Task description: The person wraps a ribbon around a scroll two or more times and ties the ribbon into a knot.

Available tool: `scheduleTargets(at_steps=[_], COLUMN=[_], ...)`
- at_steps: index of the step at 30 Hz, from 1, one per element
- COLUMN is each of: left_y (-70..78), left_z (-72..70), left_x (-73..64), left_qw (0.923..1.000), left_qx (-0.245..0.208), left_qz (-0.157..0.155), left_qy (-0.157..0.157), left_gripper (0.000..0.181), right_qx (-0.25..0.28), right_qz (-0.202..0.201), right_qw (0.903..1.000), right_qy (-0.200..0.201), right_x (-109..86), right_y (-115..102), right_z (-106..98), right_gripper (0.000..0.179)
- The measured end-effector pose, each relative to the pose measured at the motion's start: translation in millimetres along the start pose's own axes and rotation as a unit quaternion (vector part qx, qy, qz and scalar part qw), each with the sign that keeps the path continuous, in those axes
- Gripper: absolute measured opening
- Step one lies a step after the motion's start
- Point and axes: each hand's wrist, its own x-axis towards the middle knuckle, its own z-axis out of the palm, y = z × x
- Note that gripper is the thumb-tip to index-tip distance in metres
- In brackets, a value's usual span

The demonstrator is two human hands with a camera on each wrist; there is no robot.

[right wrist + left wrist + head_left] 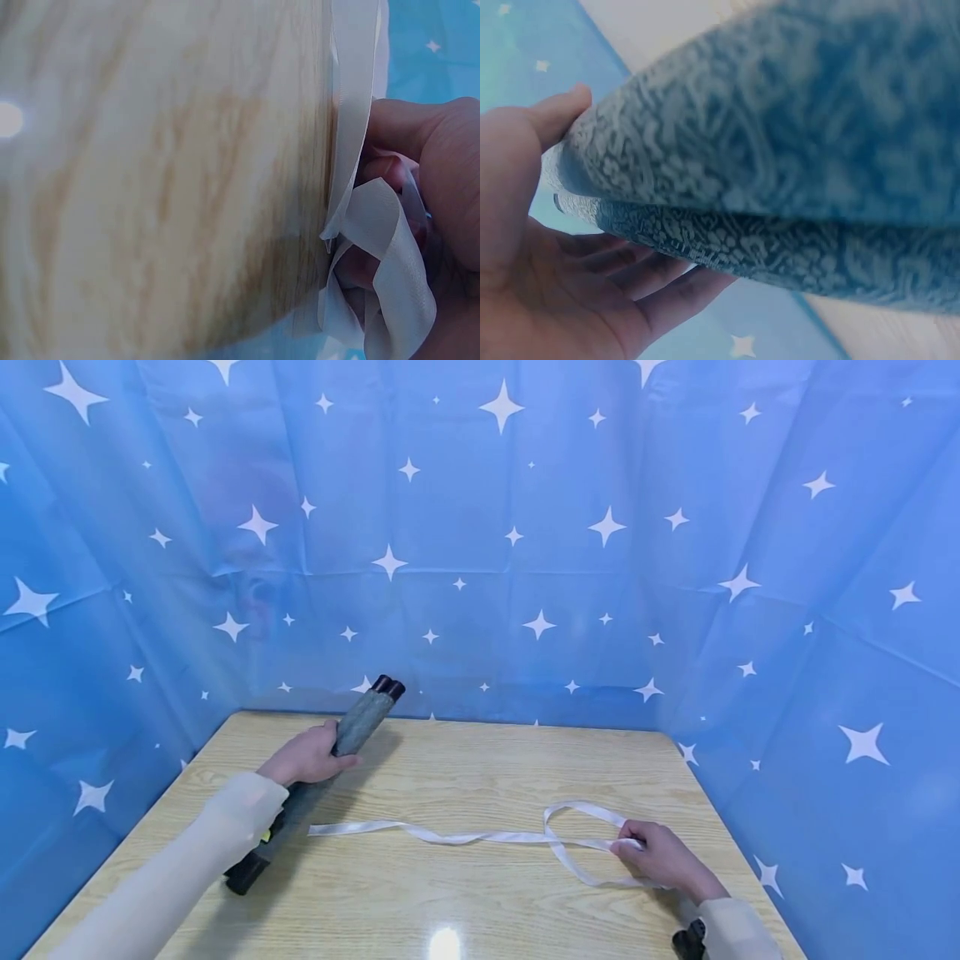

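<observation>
My left hand (311,756) grips a rolled-up scroll (363,720) round its middle, above the left part of the table. It is grey-blue with a fine pale pattern, has two rollers side by side with black ends, and slants toward the back. The left wrist view shows the thumb on one side of the scroll (727,135) and the fingers beneath it. At the right, my right hand (663,857) pinches a white ribbon (420,833). A loop of ribbon (397,270) hangs by the fingers, which partly hide it; the rest trails leftward along the table.
The wood-grain table (480,777) has a bright light reflection at its front. Blue curtains (465,527) with white stars stand along its back and both sides. A black device (688,939) sits at the right wrist.
</observation>
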Motion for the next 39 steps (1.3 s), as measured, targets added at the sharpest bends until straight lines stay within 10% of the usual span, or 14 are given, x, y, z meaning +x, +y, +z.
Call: scheduleTargets(at_steps=[21,39], left_y=[132.4,193.5], left_z=[32.9,94.4], left_x=[3.0,9.2], left_qw=[0.9937,0.9842], left_qx=[-0.1,-0.15], left_qz=[-0.046,-0.078], left_qy=[0.021,0.051], left_gripper=[0.108,0.086], right_qx=[-0.002,-0.009], right_qz=[-0.009,-0.013], right_qw=[0.9999,0.9999], right_qy=[-0.005,0.0], right_x=[-0.2,-0.5], right_y=[0,3], right_z=[-1,0], right_gripper=[0.022,0.023])
